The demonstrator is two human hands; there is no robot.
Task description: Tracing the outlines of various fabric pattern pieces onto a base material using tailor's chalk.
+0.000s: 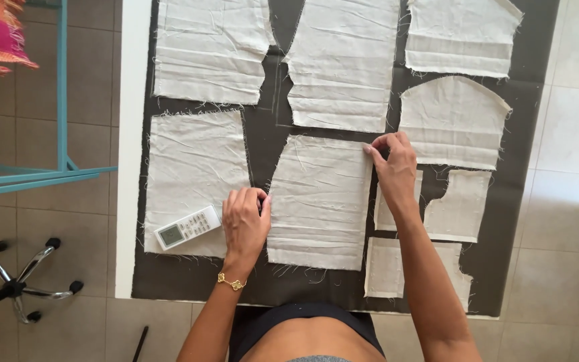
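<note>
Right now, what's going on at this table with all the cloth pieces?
A person is laying pale cut fabric pieces on a dark cloth that covers the table. Both hands are on the middle piece: the left hand presses its left edge, while the right hand pinches its top right corner. A white remote control lies on the neighbouring piece to the left. Other pieces lie spread around.

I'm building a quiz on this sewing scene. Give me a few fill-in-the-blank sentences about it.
1. The right hand pinches the top right ____ of the middle cloth piece.
2. The left hand lies beside a white ____ control.
3. The pale pieces lie on ____ fabric.

Missing words: corner; remote; dark
</note>
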